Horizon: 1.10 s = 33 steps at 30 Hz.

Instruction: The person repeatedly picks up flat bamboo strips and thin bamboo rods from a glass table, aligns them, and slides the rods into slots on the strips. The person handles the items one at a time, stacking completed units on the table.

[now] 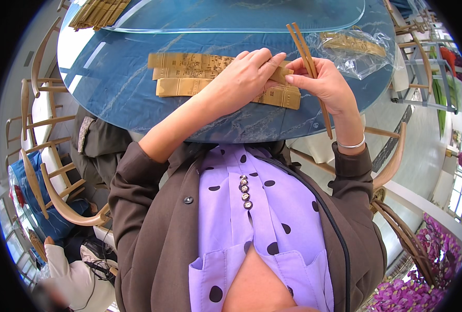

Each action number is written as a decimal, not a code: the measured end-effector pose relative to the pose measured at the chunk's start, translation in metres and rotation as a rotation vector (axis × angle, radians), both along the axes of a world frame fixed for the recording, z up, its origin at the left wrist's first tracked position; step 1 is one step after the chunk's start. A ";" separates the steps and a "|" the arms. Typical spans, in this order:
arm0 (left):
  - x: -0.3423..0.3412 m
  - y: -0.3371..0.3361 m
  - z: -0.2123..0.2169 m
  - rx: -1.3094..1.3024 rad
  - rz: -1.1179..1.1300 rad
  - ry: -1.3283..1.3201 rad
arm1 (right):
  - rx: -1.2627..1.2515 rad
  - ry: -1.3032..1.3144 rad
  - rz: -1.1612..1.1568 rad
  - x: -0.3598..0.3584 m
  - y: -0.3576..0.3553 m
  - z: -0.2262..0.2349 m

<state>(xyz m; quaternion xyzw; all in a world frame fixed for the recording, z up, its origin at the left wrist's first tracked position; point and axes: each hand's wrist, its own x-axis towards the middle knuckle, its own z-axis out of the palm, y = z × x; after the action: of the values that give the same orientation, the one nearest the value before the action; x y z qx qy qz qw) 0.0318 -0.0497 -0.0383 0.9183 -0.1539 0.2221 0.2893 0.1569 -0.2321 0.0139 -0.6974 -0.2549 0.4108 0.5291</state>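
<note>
A pair of wooden chopsticks slants through my right hand, which is closed around them. The thumb of that hand also touches the end of a brown paper chopstick sleeve. My left hand pinches the same sleeve, its fingers bent over it and partly hiding it. Beneath both hands, several flat brown printed sleeves lie in overlapping rows on the blue marbled table. My left hand and wrist cover the middle of these rows.
A clear plastic bag with brown sleeves inside lies at the right. At the far left sits a stack of brown sleeves, beside a raised glass turntable. Wooden chairs stand around, and another person is at lower left.
</note>
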 end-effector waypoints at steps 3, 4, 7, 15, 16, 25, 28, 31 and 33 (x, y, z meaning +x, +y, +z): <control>0.000 0.000 -0.002 -0.017 -0.003 0.049 | 0.009 0.066 0.031 0.001 0.002 0.001; 0.000 -0.001 -0.002 -0.027 -0.006 0.067 | -0.009 0.072 0.048 0.003 0.003 0.001; -0.001 -0.003 -0.001 -0.044 -0.024 0.040 | -0.055 0.064 0.085 0.007 0.004 0.000; -0.001 -0.001 0.003 -0.025 0.015 0.029 | -0.070 -0.121 0.001 0.000 0.005 -0.003; -0.001 0.000 0.003 -0.024 0.024 0.025 | -0.057 -0.114 0.003 0.001 0.006 -0.003; 0.002 0.002 -0.001 0.008 -0.016 -0.052 | -0.027 -0.195 0.011 0.000 0.003 -0.008; 0.002 0.002 0.002 0.013 0.014 -0.039 | -0.060 -0.340 0.014 0.000 -0.001 -0.009; 0.000 0.006 0.004 -0.042 0.047 -0.056 | -0.138 -0.559 -0.001 -0.004 -0.006 0.008; 0.000 0.007 0.004 -0.047 0.043 -0.036 | -0.083 -0.558 -0.058 -0.006 -0.015 0.016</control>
<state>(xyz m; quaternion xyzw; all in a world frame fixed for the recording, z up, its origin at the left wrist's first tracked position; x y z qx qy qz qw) 0.0321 -0.0424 -0.0345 0.9103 -0.1339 0.2483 0.3031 0.1512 -0.2467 0.0301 -0.8115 -0.3538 0.1977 0.4209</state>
